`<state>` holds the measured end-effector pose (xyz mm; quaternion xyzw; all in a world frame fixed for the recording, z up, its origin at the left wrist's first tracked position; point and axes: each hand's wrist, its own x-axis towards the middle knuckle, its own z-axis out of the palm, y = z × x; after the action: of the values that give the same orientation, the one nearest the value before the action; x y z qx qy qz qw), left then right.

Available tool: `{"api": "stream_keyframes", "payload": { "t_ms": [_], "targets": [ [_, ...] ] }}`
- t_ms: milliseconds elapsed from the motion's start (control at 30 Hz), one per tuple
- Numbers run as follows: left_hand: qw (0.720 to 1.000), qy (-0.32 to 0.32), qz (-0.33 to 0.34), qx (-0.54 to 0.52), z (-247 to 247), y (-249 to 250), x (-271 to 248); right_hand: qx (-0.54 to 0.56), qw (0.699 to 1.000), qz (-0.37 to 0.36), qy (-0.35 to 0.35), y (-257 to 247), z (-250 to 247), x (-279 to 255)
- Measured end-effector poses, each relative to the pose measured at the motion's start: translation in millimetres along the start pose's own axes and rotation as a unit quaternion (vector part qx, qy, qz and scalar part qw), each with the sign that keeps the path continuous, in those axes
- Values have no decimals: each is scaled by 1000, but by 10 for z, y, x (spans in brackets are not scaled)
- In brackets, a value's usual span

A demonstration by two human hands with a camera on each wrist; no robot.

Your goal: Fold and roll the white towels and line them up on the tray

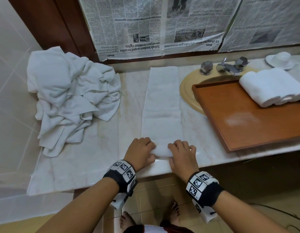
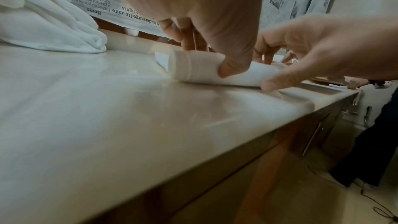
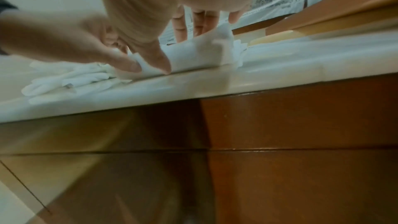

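A white towel folded into a long strip [image 1: 162, 101] lies on the marble counter, running away from me. Its near end is wound into a short roll [image 1: 161, 151] [image 2: 200, 67] [image 3: 198, 54]. My left hand [image 1: 140, 151] [image 2: 206, 28] grips the roll's left end, fingers curled over the top and thumb behind. My right hand [image 1: 183, 154] [image 3: 163, 28] grips the right end the same way. A brown wooden tray [image 1: 246, 118] sits to the right over the sink, with rolled white towels [image 1: 272, 86] side by side at its far right.
A heap of loose white towels [image 1: 70, 96] [image 2: 43, 28] fills the counter's left side. The beige sink [image 1: 188, 91] with chrome taps [image 1: 225, 66] lies under the tray. A white cup and saucer [image 1: 280, 60] stand far right. Newspaper [image 1: 154, 26] covers the wall behind.
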<state>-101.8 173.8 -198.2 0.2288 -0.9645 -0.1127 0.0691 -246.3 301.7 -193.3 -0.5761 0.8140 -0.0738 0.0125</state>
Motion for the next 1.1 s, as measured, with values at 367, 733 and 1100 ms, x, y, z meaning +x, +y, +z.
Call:
{"api": "stream_keyframes", "payload": {
  "t_ms": [367,733,1100],
  "targets": [
    [924,-100,-195,-314,-132,-11,167,227,958,112,-133,254,-161,239],
    [992,125,-20,-20,36,136,188,192,941,240,-140,142,-197,496],
    [996,4,-19,91,103,157,249,11,999,40,-15,65,-1,272]
  ]
}}
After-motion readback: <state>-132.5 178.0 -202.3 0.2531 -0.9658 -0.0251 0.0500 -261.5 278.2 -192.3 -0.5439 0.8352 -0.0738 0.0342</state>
